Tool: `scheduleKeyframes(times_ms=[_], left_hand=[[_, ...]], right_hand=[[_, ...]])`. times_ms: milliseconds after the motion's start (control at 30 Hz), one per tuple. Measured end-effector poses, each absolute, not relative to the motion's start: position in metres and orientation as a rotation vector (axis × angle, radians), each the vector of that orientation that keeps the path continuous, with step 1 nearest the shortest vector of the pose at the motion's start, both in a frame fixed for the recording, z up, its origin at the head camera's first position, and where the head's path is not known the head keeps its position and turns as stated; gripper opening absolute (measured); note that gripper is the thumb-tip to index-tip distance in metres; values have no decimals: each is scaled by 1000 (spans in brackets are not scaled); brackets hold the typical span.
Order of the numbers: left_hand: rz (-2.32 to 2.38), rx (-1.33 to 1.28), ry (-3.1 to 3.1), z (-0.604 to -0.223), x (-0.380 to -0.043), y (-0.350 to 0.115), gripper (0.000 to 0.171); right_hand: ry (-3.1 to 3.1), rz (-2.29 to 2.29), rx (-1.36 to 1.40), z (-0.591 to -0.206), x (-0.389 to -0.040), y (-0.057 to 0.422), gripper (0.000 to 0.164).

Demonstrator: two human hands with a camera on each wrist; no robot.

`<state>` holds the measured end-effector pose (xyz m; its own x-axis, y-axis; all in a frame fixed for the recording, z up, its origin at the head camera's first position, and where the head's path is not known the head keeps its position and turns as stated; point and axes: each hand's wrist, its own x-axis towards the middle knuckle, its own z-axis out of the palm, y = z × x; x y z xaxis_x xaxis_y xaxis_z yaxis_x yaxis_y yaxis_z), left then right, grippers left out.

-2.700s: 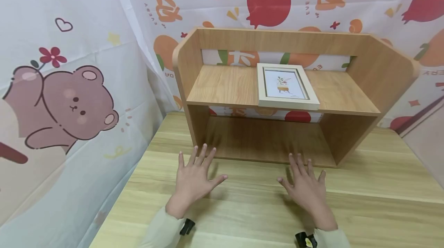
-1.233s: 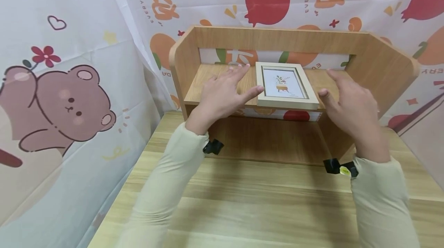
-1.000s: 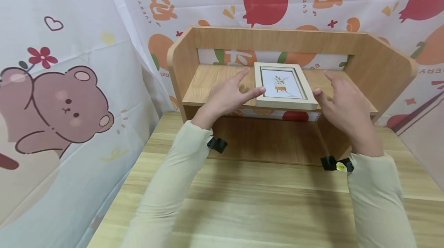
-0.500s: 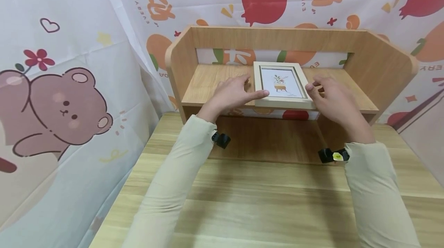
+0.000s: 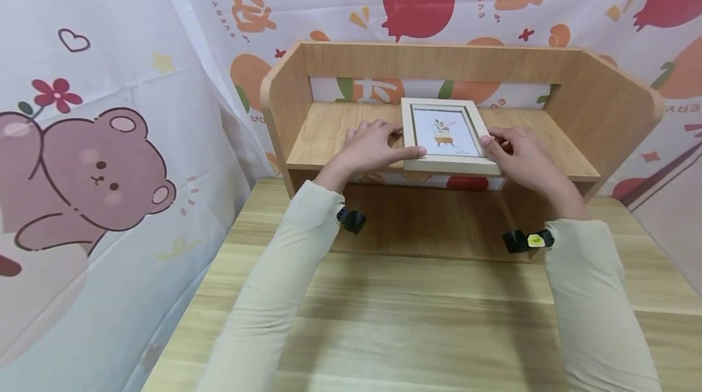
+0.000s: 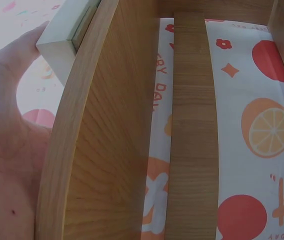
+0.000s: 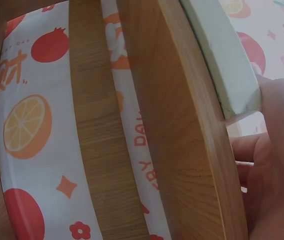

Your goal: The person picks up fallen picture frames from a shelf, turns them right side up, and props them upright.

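Left grip (image 5: 372, 147) and right grip (image 5: 522, 153) holding picture frame (image 5: 445, 131), wooden shelf (image 5: 342, 130) beneath, pale table (image 5: 433, 313), fruit-print cloth (image 5: 473, 5) behind

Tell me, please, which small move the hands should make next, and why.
Probably the left hand and right hand should press inward a little against the picture frame, firming the grip before any lift. The frame lies flat on the upper shelf, the hands are at its opposite sides, and each thumb appears to touch it.
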<state>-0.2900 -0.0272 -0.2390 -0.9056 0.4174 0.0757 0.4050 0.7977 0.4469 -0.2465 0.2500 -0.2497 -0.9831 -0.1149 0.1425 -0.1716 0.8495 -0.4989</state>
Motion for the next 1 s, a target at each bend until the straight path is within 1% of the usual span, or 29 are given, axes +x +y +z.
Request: scheduleKeyframes(times_ms=[167,367,567,867,1000], left_hand=[[740,697,2930,-238,-291,-24,84],[737,675,2897,-239,-292,-24,86],[747,664,2869,-237,-293,-25,89],[836,697,2803,-242,-297,-30,82],[895,716,2758,-241,-298,-31,80]], right_hand=[[-2950,841,253,-248,-247,255,73],[-2994,767,258,-247,-246,256,75],[-3020,781,205,-247,-247,254,80],[-2980,882,213,-252,-252,256,70],[-2934,1010,189,-252,-251,257,66]])
